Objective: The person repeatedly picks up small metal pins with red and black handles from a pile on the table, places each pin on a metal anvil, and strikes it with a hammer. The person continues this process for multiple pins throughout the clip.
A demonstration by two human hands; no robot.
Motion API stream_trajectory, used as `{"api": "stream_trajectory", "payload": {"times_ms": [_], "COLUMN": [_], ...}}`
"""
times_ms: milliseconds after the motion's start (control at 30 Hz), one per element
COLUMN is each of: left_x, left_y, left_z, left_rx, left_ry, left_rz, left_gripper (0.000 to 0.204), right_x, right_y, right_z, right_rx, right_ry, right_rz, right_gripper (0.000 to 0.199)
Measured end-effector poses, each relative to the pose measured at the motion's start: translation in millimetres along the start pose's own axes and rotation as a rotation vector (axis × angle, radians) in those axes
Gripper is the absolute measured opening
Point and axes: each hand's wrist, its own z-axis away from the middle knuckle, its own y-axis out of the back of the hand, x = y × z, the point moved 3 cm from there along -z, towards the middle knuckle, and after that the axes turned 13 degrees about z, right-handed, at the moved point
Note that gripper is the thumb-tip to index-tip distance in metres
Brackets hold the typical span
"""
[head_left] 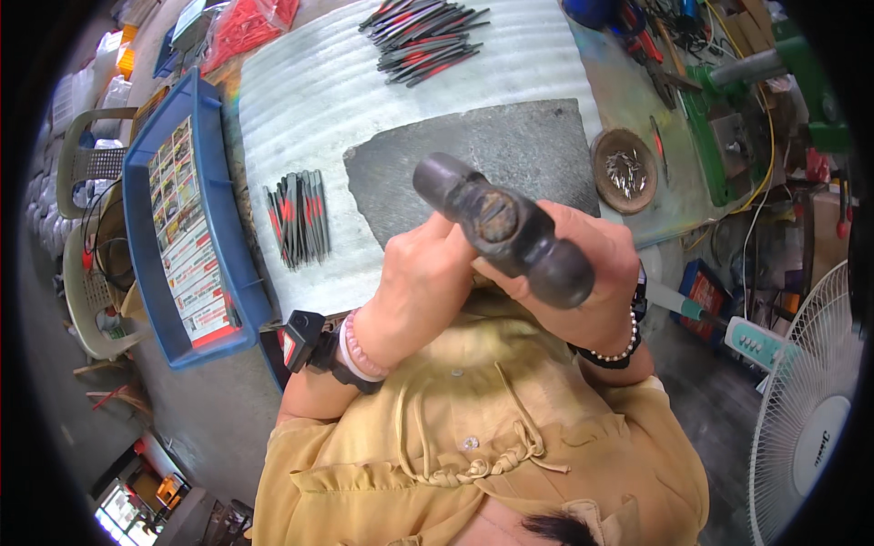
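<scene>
A dark ball-peen hammer [537, 247] stands out in front of my chest with its head toward me, its handle hidden below. My right hand [596, 255] is closed round the hammer just under the head. My left hand [421, 284] is closed beside it, fingers curled; the hammer head and the hand itself hide whatever they hold. Beyond both hands a flat grey slab [473, 146] lies on the table. To its left sits a bundle of slim dark pieces with red parts [299, 218]. A bigger pile of the same slim pieces [426, 41] lies behind the slab.
White foam sheeting [291, 105] covers the table. Right of the slab stands a round bowl of small metal pins [625, 173]. A blue tray with printed sheets [196, 227] is at the left, a green vise-like machine [715, 136] and a fan [810, 428] at the right.
</scene>
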Motion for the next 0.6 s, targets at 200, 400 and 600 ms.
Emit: {"api": "stream_trajectory", "payload": {"times_ms": [200,400,600], "left_x": [1.6,9.4,7.4], "left_y": [5.7,13.3,12.4], "left_z": [-2.7,-7.1,-6.1], "left_rx": [0.109,0.141,0.157], "left_ry": [-0.044,-0.112,-0.124], "left_rz": [0.053,0.010,0.047], "left_gripper": [0.026,0.019,0.017], "right_x": [-9.2,-19.7,-19.1], "right_y": [-0.9,12.2,5.7], "right_z": [-5.1,0.0,-4.7], "right_rx": [-0.072,-0.166,-0.129], "right_ry": [-0.067,-0.228,-0.050], "right_rz": [0.053,-0.040,0.183], "right_gripper": [0.026,0.038,0.025]}}
